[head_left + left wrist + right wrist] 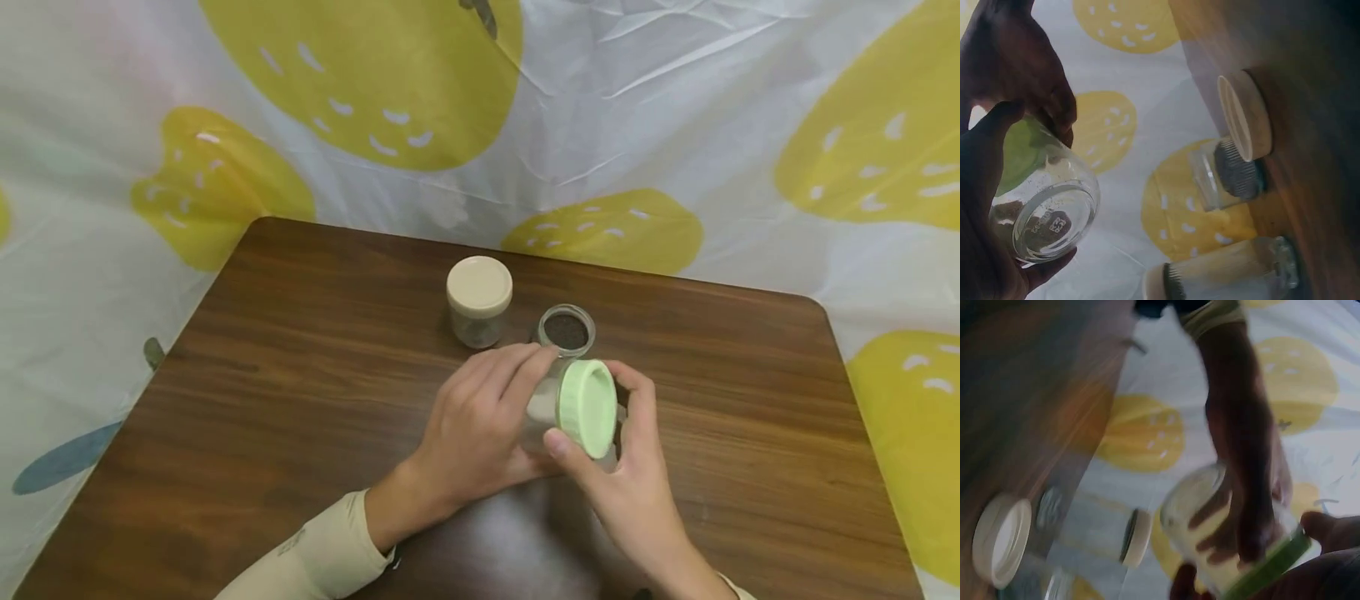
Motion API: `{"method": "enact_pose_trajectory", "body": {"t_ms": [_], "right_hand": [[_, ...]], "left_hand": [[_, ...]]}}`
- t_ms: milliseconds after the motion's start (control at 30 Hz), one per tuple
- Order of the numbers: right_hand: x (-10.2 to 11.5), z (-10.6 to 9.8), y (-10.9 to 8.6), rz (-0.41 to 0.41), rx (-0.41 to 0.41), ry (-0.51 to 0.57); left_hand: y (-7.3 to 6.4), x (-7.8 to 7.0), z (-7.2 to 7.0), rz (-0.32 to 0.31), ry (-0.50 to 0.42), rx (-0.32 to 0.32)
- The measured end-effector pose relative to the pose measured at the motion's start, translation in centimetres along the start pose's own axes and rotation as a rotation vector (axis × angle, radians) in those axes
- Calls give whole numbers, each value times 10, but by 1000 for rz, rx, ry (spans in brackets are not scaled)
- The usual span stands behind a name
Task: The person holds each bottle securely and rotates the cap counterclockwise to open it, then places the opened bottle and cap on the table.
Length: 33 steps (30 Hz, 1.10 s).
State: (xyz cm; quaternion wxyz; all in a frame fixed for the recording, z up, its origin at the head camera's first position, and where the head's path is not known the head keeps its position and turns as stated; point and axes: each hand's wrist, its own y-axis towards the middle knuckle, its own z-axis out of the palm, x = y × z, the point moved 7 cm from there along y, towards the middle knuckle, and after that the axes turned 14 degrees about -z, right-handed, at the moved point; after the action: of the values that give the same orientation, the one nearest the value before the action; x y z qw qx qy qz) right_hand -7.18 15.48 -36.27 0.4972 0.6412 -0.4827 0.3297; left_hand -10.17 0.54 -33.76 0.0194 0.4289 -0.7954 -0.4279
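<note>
A clear glass jar lies tilted between both hands above the table. My left hand grips its glass body, fingers over the far side. On the screw lid, pale green and facing right, my right hand has thumb and fingers at opposite edges. The left wrist view shows the jar's bare glass base, with the green lid partly behind it. Just beyond the hands stands a small open jar with dark contents. A loose cream lid lies beside it, hidden in the head view.
Farther back on the left, another glass jar stands upright with a cream lid on. All rest on a dark brown wooden table. A white sheet printed with yellow fruit hangs behind the table and along its sides.
</note>
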Motion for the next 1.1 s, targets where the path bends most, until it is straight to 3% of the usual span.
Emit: {"method": "enact_pose_trajectory", "body": {"t_ms": [200,267,333,500,633,833,1100], "right_hand": [[-5,-6,7,-86,171,-597],[-7,-6,9,-92,205,-732],[-11,-5,10,-84,216,-793],[-20,-2,10,-111,123,-777],[-22,-3,10,-221,24,-745],[-19,-3,7,-392,-56,-700],[-18,-5,6,-521,-120,-653]], "left_hand": [[-12,9,10,-17,43,69],[-17,11,13,-17,60,94],[-21,11,17,-18,70,114],[-25,8,24,-33,70,130],[-25,3,25,-36,67,111],[-21,-2,22,-22,16,68],[-17,-8,20,21,30,88]]}}
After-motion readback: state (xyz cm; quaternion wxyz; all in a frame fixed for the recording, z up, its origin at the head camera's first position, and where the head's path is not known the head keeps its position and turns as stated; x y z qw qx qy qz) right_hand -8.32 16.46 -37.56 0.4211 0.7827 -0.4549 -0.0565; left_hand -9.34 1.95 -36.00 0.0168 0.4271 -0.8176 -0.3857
